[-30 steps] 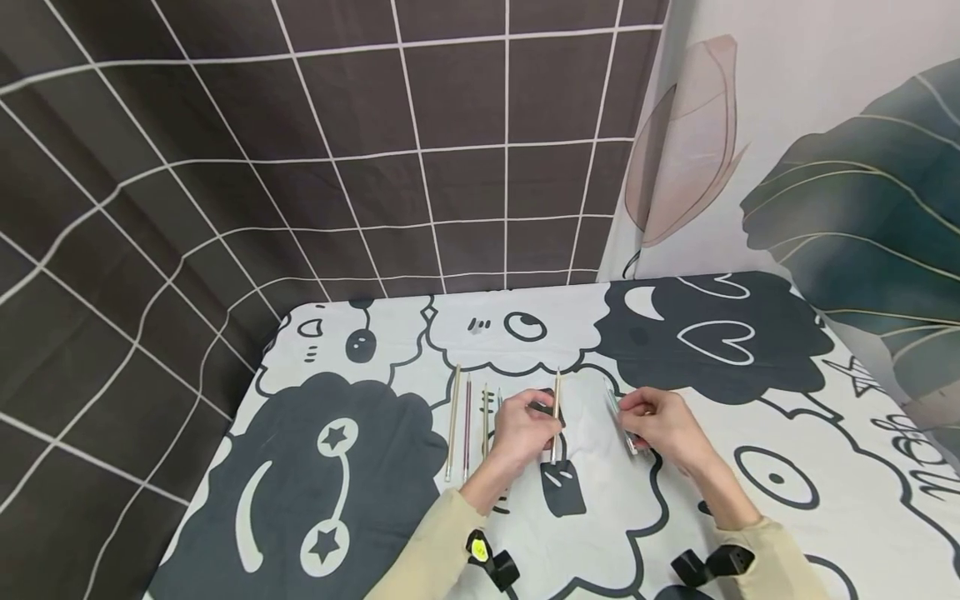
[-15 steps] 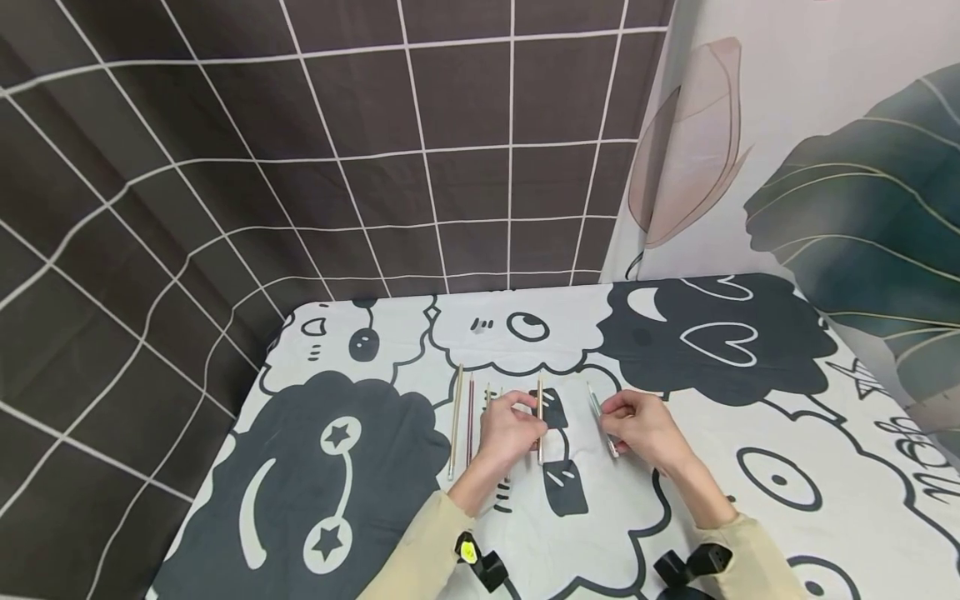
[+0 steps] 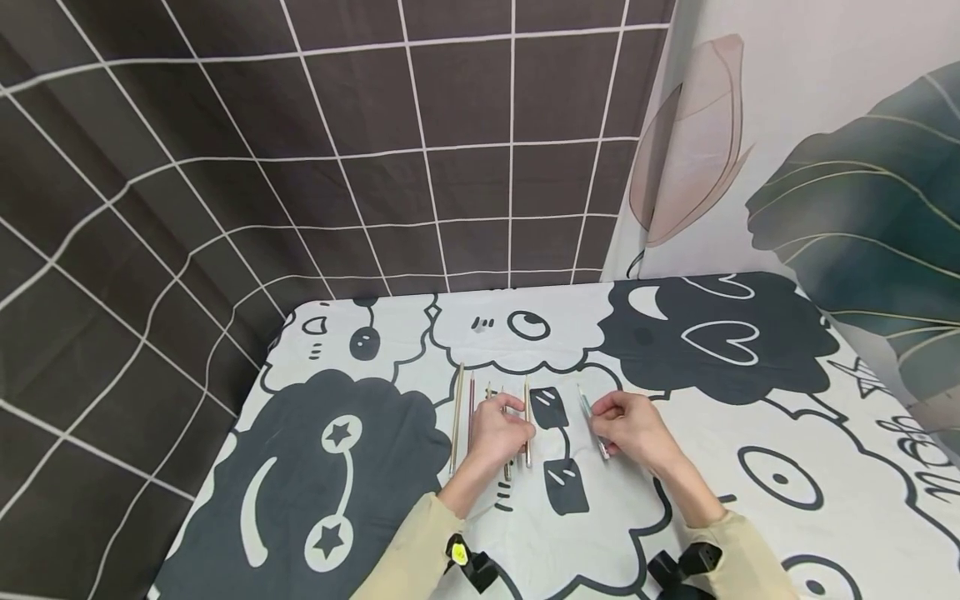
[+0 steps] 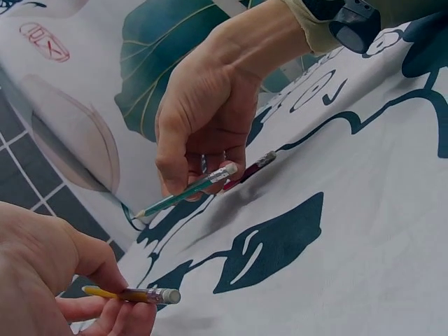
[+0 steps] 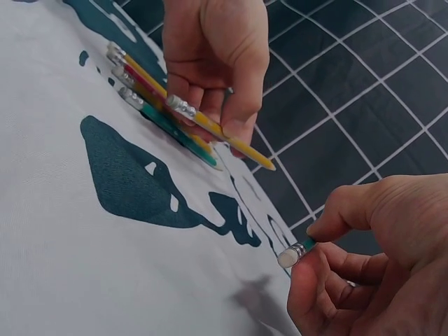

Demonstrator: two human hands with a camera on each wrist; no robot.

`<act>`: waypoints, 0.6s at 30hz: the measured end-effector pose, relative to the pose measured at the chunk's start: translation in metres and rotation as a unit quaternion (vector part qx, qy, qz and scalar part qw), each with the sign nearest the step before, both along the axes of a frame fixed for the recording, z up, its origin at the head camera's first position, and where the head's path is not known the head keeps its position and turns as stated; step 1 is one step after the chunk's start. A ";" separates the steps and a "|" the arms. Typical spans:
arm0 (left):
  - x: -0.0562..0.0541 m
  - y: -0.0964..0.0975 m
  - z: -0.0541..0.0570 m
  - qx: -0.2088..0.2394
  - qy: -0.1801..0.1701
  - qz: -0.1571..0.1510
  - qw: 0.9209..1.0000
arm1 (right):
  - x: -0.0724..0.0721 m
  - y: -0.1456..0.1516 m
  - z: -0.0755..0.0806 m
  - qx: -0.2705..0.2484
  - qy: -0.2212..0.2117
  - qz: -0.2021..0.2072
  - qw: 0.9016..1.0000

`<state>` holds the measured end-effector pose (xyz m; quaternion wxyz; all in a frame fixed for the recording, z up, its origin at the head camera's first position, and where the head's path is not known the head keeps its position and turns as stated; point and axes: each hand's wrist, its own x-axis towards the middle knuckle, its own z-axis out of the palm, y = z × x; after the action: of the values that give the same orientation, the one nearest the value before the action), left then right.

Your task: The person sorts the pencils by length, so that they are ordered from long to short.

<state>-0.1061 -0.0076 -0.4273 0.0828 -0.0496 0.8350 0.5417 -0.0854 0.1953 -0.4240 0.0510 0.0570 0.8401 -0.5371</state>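
Note:
In the head view my left hand (image 3: 501,433) pinches a yellow pencil (image 3: 527,437), whose eraser end (image 4: 168,296) points to the right in the left wrist view. My right hand (image 3: 633,429) holds a green pencil (image 4: 189,192) between thumb and fingers, tilted. Beside it in the left wrist view shows the end of a red pencil (image 4: 262,166); whether the hand holds it too, I cannot tell. Under and left of my left hand several pencils lie side by side: a yellow one (image 5: 129,59), a red one (image 5: 136,80) and a green one (image 5: 171,126) among them. My fingers partly cover them.
A black-and-white cartoon cloth (image 3: 585,550) covers the surface. A dark grid curtain (image 3: 465,192) hangs behind and to the left; a leaf-patterned curtain (image 3: 847,192) hangs at the right. Black wrist cameras (image 3: 476,567) sit on both sleeves.
My left hand has moved left with the yellow pencil, towards the row of pencils. My right hand has also shifted left, bringing the green pencil along.

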 end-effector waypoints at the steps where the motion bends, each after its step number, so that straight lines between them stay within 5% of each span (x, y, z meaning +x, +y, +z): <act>1: 0.000 -0.001 0.000 -0.001 0.000 -0.002 1.000 | -0.001 -0.001 0.000 0.000 -0.001 0.000 1.000; 18: 0.001 -0.010 0.000 -0.047 -0.002 -0.005 0.999 | -0.006 -0.024 -0.002 0.016 -0.009 0.002 1.000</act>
<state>-0.1055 -0.0172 -0.4275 0.0851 -0.0506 0.8596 0.5014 -0.0911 0.1716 -0.4260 0.0590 0.0609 0.8480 -0.5232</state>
